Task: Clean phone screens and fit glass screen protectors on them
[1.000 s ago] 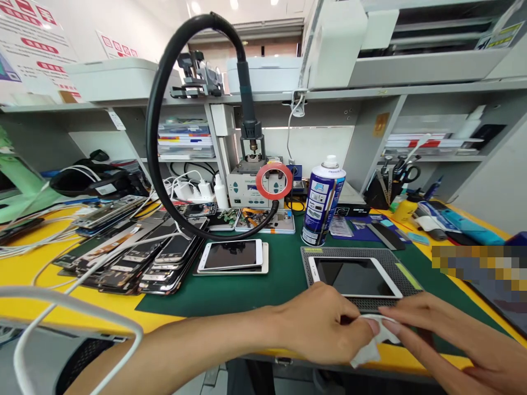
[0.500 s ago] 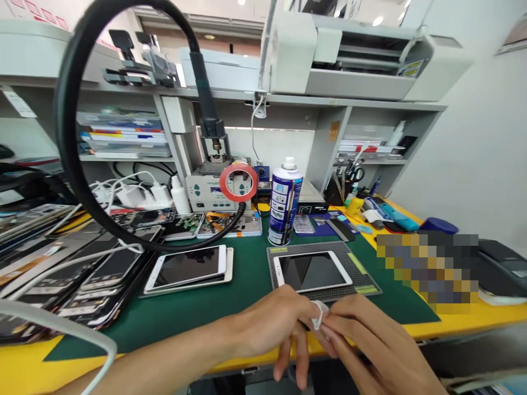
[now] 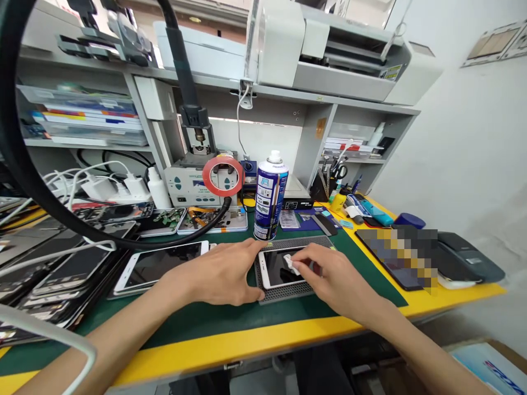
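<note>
On a grey perforated mat point(image 3: 321, 242) lies a white-framed smartphone point(image 3: 274, 269), its dark screen facing up. My right hand point(image 3: 335, 274) pinches a small folded white wipe point(image 3: 291, 265) between thumb and fingertips, down on the phone's screen. My left hand point(image 3: 224, 269) is at the left end of the mat, thumb near its front corner and fingers toward the back corner, spread apart. Whether its fingers press on the mat or the phone's edge I cannot tell. Another white smartphone point(image 3: 164, 263) rests at the left, partly behind my left forearm.
A blue spray can point(image 3: 270, 197) stands just behind the mat. A black cable loop point(image 3: 12, 131) arches over the left side, above stacked phone screens point(image 3: 61, 274). Red tape point(image 3: 223, 175) hangs by a grey control unit point(image 3: 185, 186). A dark tablet point(image 3: 382, 258) lies at the right.
My hands have parted from in front of the bench. The right has brought the white wipe onto the phone's screen; the left has moved to the mat's left end. The view has shifted.
</note>
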`<state>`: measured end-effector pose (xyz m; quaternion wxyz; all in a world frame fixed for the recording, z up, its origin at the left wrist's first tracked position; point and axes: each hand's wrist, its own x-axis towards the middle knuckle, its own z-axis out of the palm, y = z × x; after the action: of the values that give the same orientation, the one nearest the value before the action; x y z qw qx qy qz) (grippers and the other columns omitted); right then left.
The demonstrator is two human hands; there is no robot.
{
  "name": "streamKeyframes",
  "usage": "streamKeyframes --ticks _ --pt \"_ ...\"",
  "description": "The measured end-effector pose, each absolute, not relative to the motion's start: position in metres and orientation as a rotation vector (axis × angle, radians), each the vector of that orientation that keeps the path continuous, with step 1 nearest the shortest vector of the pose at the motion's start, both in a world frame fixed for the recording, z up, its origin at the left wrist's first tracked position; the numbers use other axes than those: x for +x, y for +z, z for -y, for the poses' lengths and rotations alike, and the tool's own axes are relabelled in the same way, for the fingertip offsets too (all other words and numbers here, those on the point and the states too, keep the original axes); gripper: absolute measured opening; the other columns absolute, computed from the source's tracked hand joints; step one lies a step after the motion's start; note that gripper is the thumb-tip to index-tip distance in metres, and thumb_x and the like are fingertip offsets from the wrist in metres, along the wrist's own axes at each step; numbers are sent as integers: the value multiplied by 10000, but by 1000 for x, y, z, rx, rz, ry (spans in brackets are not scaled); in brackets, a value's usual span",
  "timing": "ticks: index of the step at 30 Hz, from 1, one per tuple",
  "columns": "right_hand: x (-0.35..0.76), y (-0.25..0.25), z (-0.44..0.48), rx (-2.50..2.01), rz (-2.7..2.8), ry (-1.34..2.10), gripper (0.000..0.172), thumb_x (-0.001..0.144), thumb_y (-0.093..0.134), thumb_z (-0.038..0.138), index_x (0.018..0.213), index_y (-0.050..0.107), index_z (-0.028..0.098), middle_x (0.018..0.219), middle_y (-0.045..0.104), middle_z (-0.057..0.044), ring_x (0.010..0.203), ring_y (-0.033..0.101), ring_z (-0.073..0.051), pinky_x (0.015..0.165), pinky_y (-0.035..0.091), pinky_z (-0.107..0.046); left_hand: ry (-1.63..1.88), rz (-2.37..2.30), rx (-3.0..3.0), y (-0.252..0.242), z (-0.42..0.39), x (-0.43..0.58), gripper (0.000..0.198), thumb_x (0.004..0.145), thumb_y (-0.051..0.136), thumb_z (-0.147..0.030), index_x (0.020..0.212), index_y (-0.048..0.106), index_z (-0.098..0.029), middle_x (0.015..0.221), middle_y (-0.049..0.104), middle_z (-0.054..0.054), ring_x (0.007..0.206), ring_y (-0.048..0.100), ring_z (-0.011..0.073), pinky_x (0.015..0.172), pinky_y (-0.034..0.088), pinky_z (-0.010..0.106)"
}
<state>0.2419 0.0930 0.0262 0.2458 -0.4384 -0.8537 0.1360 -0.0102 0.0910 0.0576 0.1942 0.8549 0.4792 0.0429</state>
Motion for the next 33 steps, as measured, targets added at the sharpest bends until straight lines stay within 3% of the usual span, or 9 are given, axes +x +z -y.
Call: streamKeyframes --ticks 3,9,26,29,33 --pt "225 22 -103 -1120 2489 248 207 978 493 135 983 693 188 922 683 -58 867 634 -194 732 480 -294 114 -1351 2412 51 -91 -7 866 787 645 -568 1526 345 -230 1437 568 122 1243 586 350 919 491 379" --pt "211 18 -105 -1114 2777 -100 253 956 478 72 1020 714 136 939 637 -117 926 593 -260 794 466 -367 150 -1358 2448 44 -94 -8 802 814 619 -566 1502 384 -229 1419 589 123 1220 607 360 908 495 394" --pt "206 16 -113 -1135 2628 99 273 949 437 57 978 693 145 904 637 -92 878 583 -221 777 455 -337 224 -1333 2532 43 -93 -4 794 812 612 -566 1474 418 -175 1347 633 121 1176 625 366 895 497 417" --pt "208 20 -114 -1141 2510 282 245 973 438 117 990 678 164 954 647 -89 883 581 -214 752 446 -334 218 -1343 2537 42 -93 -3 774 818 607 -554 1472 416 -187 1354 627 118 1158 634 356 867 497 397" --pt "217 31 -118 -1203 2085 1064 181 990 511 315 966 639 191 801 627 -22 660 554 -145 590 424 -278 227 -1356 2539 44 -92 -3 756 795 633 -569 1434 464 -203 1260 670 106 1086 659 342 810 497 387"
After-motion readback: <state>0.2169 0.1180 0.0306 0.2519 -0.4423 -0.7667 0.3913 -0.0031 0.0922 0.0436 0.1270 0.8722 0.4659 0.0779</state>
